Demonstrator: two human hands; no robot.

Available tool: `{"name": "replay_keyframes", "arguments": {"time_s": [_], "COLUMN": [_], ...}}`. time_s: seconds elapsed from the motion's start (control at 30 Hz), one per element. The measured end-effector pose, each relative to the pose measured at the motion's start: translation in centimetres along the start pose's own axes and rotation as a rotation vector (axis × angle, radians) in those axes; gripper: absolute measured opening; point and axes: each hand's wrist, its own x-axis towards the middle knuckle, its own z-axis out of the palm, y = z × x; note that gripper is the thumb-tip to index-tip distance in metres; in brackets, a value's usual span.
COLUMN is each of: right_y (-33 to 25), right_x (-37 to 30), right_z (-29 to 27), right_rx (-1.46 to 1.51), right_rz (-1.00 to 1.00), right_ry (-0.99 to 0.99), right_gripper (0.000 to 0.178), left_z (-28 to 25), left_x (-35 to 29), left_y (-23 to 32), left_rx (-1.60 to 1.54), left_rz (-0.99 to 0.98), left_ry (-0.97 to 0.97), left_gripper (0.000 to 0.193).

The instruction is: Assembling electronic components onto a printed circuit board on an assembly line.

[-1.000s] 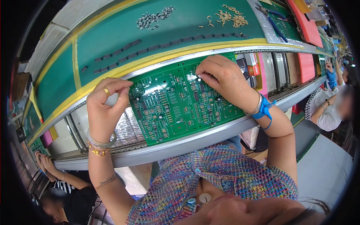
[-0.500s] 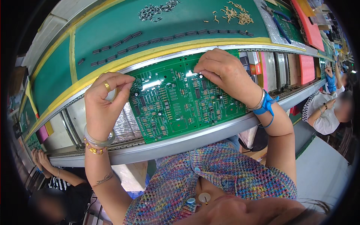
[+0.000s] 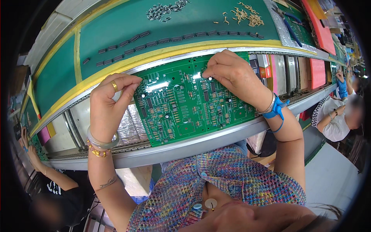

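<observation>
A green circuit board (image 3: 188,129) with many small parts on it lies across the metal rails in front of me. My left hand (image 3: 110,100) is at its far left corner, thumb and forefinger pinched together; anything between the tips is too small to make out. Over the far right half of the board, my right hand (image 3: 234,75) has its fingers curled into a pinch just by a small white-topped round part. Its fingertips hide whatever they hold. A blue strap (image 3: 276,107) circles my right wrist.
Beyond the rail, a green mat holds rows of black chips (image 3: 164,40), a pile of small dark parts (image 3: 160,12) and loose tan parts (image 3: 253,18). Blue-handled pliers (image 3: 292,33) lie at far right, near red foam (image 3: 319,27). Other people work at left and right.
The board and mat sit slightly further right in view. My left fingertips keep to the board's corner, and my right fingers are curled in tighter. At left, a co-worker's hands have moved farther away.
</observation>
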Motion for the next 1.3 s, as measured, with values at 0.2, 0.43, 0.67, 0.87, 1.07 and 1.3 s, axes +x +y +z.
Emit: {"name": "replay_keyframes", "arguments": {"time_s": [0.2,0.43,0.67,0.87,1.07,1.3], "right_y": [0.0,1.7,2.0,0.2,-3.2,-2.7], "right_x": [4.6,12.6,13.2,11.9,4.7,-0.9], "right_z": [-1.5,-0.6,0.6,-0.8,-1.4,-1.7], "right_rx": [-0.059,-0.208,-0.325,-0.32,-0.076,0.013], "right_rz": [-0.053,-0.041,-0.065,-0.11,-0.115,0.081], "right_ry": [0.157,0.065,0.045,0.004,0.12,0.07], "right_gripper": [0.013,0.013,0.012,0.012,0.014,0.014], "left_z": [-0.1,-0.3,0.0,0.6,0.4,0.5], "left_x": [0.1,0.0,-0.1,-0.2,-0.4,-0.2], "left_y": [0.1,0.6,0.2,0.0,-0.1,0.2], "left_rx": [-0.026,0.059,0.14,0.206,0.232,0.251], "left_rz": [-0.028,-0.024,0.039,0.033,-0.016,-0.057], "left_ry": [-0.006,0.025,0.008,-0.023,-0.049,-0.054], "left_gripper": [0.013,0.013,0.012,0.011,0.01,0.01]}}
